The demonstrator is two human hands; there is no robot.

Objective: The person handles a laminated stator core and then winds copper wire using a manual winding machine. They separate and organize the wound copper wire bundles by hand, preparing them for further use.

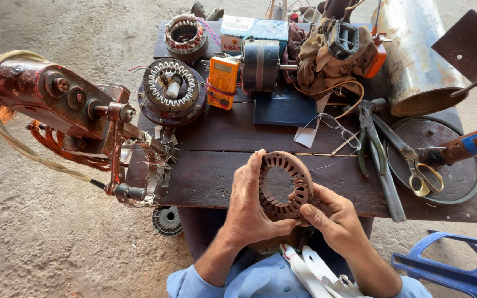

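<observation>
Brown slotted steel stator ring [286, 185] held tilted on edge between both hands, above the dark wooden counter [222, 143]. Left hand [249, 207] wraps its left rim; right hand [332, 218] pinches the lower right rim, equally near.

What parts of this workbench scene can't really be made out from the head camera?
- Slotted ring: its near rim and back are covered by the left hand and right hand.
- Blue plastic seat: cut off by the right and bottom edges.
- Metal cylinder: its top runs past the upper edge.
- Motor: partly behind the brown rag.
- Yellow multimeter: its display is too small to read.
</observation>
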